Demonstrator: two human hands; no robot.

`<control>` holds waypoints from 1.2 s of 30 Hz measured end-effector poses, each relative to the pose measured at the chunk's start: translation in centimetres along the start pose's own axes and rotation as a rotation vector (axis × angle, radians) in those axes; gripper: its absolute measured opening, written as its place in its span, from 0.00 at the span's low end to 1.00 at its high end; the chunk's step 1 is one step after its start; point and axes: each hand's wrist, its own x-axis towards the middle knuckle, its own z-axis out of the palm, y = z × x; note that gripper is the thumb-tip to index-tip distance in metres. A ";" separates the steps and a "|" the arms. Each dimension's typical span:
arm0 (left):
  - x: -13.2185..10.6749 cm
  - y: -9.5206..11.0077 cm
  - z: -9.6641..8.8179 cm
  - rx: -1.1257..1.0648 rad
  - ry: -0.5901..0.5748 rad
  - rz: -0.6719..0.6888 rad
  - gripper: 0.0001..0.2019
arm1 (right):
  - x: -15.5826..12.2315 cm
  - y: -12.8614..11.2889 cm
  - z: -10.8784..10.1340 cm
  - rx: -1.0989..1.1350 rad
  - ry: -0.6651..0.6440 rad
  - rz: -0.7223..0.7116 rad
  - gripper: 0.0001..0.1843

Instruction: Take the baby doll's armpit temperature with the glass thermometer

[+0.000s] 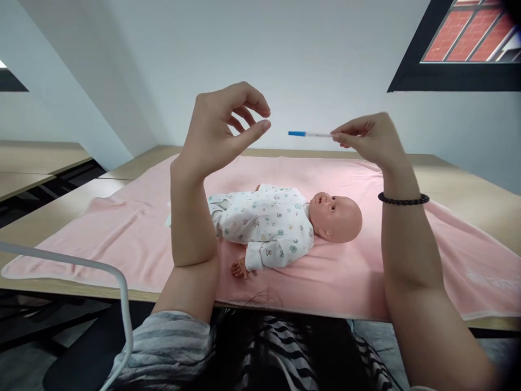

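Note:
My right hand (368,138) pinches one end of a thin glass thermometer (319,134) with a blue tip, held level in the air above the doll. The blue end points left, toward my left hand. My left hand (228,122) is raised, its fingers curved and a gap between thumb and forefinger; nothing is in it. Below both hands a baby doll (268,217) lies on its back in a white patterned suit, head to the right. My left forearm hides part of its legs.
A pink blanket (134,228) covers most of the wooden table (459,179). At the lower left a grey-white metal tube (122,293) curves up near a dark chair seat (89,347). A white wall (260,65) stands behind the table, with a barred window (468,32) at upper right.

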 end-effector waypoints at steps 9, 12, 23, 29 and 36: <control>0.1 -0.9 0.2 0.015 -0.004 0.019 0.08 | -2.6 16.7 1.3 -0.065 -0.421 0.441 0.12; 0.1 -0.6 0.1 0.023 -0.006 0.009 0.05 | -3.5 17.9 1.9 -0.057 -0.553 0.475 0.09; 0.3 2.4 1.0 0.026 -0.598 -0.355 0.15 | -2.5 16.1 3.3 -0.197 -0.761 0.443 0.16; 0.2 -0.9 6.6 -0.012 -1.101 -0.447 0.24 | -0.2 6.7 3.5 -0.207 -0.647 0.243 0.23; -0.2 -2.4 9.7 0.061 -1.448 -0.495 0.28 | -2.5 -2.0 6.4 -0.388 -1.034 0.044 0.25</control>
